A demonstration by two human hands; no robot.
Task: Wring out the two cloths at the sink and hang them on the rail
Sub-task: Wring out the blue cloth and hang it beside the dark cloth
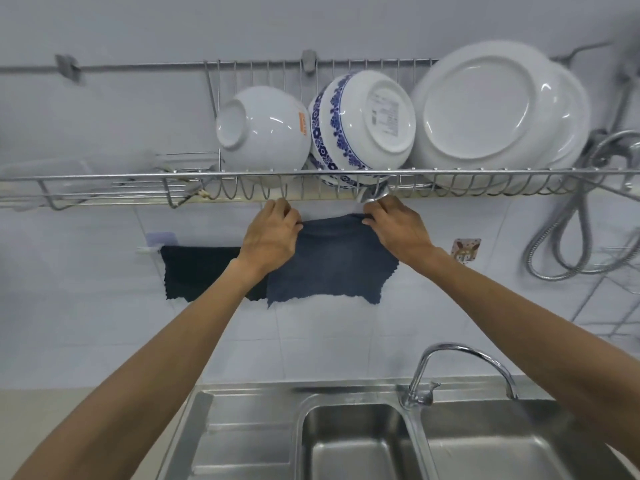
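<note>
Blue-grey for the lighter cloth (332,265), near-black for the darker cloth (197,271). Already draped over the rail (147,251), just right of its bare left end: the darker one, flat against the wall tiles (104,306). Held up further right along the rail and slightly above its line: the lighter one, spread wide, ragged lower edge hanging well below the rail.

Pinched at the top left corner by the left hand (272,233), fingers (289,216) curled over the hem. Pinched at the top right corner by the right hand (398,230), fingers (372,218) curled likewise. Nothing else in either grip.

Cannot tell whether the fabric touches the rail yet, that stretch of rail being hidden behind the cloth itself. Same doubt over where the two cloths meet, covered by the left forearm (207,323).

Worth weighing for the coming move: top hem stretched left to right, parallel to the rail's long axis, with the rail seemingly behind and below both sets of fingers. Probably a matter of carrying the hem back over the rail and down, both hands together, neither plainly nearer. Left hand closer to the darker cloth, so some risk of dragging it askew.

Just above the rail, close over both hands: the wire dish rack (311,174) and a blue-patterned bowl (360,123), leaving little headroom. Far below the rail: the steel sink (356,441) and tap (460,358), out of play. Judged near the end of the task.
</note>
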